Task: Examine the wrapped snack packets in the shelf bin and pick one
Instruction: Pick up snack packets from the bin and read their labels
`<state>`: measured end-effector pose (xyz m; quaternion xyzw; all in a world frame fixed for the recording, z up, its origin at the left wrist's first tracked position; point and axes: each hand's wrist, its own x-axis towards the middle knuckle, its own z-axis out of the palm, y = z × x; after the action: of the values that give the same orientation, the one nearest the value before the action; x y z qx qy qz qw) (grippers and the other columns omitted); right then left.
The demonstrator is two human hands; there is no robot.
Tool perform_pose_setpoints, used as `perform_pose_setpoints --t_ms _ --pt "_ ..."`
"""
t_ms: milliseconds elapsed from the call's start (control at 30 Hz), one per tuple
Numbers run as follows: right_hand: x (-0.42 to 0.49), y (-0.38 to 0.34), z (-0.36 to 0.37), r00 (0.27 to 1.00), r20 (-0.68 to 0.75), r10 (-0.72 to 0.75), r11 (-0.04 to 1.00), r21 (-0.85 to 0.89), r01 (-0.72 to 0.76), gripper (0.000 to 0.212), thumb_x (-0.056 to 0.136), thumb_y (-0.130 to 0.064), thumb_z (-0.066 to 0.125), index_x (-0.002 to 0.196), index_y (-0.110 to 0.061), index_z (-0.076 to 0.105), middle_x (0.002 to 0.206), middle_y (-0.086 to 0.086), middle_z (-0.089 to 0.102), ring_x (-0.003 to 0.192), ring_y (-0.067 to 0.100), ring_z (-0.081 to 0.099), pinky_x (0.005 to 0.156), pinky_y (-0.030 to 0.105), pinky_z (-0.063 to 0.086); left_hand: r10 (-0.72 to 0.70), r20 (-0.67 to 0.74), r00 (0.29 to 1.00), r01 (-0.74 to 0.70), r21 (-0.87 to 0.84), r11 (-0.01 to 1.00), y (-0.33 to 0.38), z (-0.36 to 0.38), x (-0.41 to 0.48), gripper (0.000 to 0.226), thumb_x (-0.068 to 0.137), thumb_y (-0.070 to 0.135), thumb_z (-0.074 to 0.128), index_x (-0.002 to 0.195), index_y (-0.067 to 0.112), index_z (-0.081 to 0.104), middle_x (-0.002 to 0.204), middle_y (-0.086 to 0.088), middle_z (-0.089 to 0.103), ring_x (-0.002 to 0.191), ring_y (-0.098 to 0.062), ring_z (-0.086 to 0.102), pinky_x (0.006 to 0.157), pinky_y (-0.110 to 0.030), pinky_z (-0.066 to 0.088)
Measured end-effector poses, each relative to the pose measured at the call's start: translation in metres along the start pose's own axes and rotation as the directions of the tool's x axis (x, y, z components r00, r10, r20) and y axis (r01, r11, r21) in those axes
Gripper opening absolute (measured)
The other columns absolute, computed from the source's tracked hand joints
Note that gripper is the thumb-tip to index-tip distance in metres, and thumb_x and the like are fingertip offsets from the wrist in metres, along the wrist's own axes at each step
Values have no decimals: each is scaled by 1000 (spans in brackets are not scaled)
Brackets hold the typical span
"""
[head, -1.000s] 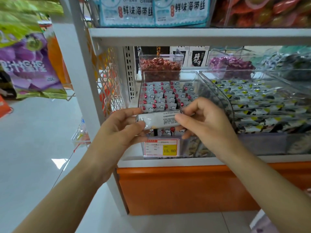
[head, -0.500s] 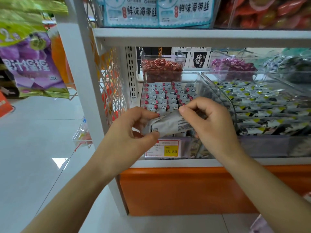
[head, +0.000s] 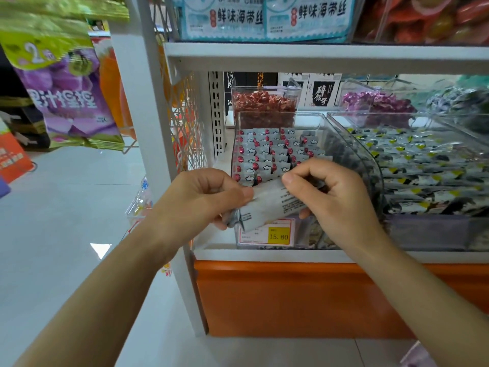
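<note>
Fingers (head: 239, 193) of the left hand (head: 201, 200) were clamped on the lower left end of a grey snack packet (head: 270, 205), thumb on top, with the crimped seal poking out below the grip. I'd guess it was held at both ends so the wrapper lay flat and its small print faced the person for reading. The packet was in the air, just in front of the clear bin (head: 234, 144) and above the price tag (head: 267, 233), not among the rest. Its long axis ran slantwise, low at the left and rising toward the right, printed side turned up. The right hand (head: 338, 200) pinched the upper end, its fingers (head: 289, 179) curled over the top edge. Behind them the other packets (head: 267, 152) stood in neat rows. Farther right, a second bin (head: 371, 165) held different wrappers.
</note>
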<state>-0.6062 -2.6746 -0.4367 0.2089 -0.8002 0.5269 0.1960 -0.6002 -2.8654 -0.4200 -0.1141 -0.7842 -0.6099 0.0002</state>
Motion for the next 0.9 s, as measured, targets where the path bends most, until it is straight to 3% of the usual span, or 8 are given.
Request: perform_pose_setpoints --t_ms 200,267,367,433,533,600,700,900 --pt "-1 3 1 999 -18 26 999 24 -26 11 90 -17 60 81 -18 66 74 -6 64 72 7 61 53 24 53 18 -55 998 -13 100 995 -3 -2 1 20 82 24 64 75 5 70 67 -6 69 56 -7 60 49 -14 48" --pt "-1 4 1 997 -51 65 997 41 -63 11 90 -18 59 80 -16 66 73 -3 65 69 9 62 52 27 54 55 -66 996 -46 129 991 -2 1 -1 25 78 38 62 78 15 70 68 0 68 57 -4 59 52 -16 50" --pt "1 6 -4 990 -52 132 990 60 -129 16 90 -20 59 78 -12 65 68 0 64 60 13 64 49 32 56 92 -27 995 -81 270 959 -3 5 -3 45 57 60 60 92 31 65 80 12 66 72 -1 60 61 -16 50" --pt "4 7 -11 983 27 180 980 87 -182 19 91 -20 57 80 -8 67 69 1 67 60 18 67 49 37 57 112 -37 993 -94 326 941 -4 4 -2 37 64 54 63 96 35 63 85 13 64 79 -1 58 65 -16 49" --pt "9 7 -21 951 203 231 942 197 -271 21 91 -17 55 87 0 66 79 4 72 63 26 70 47 33 57 101 -66 993 -81 258 963 -7 0 2 23 78 34 66 101 35 64 91 9 67 85 -6 60 77 -28 51" --pt "10 7 -26 932 284 228 930 221 -294 26 87 -21 55 87 4 64 81 4 73 63 25 71 47 30 57 86 -63 994 -69 233 970 -8 0 3 24 83 27 64 106 34 64 95 9 68 91 -9 62 83 -34 51" --pt "11 9 -29 922 326 209 930 225 -290 43 81 -26 55 88 16 56 68 -1 69 58 17 70 47 32 58 65 -41 997 -56 183 982 -7 -1 2 29 86 21 62 113 31 64 100 9 70 98 -10 63 93 -40 49" --pt "11 13 -24 925 312 217 874 361 -327 18 79 -24 57 77 -7 62 60 -5 66 61 28 71 46 25 55 84 -36 996 -78 146 986 -11 0 2 23 89 23 56 108 31 66 95 8 72 93 -22 64 87 -39 52"
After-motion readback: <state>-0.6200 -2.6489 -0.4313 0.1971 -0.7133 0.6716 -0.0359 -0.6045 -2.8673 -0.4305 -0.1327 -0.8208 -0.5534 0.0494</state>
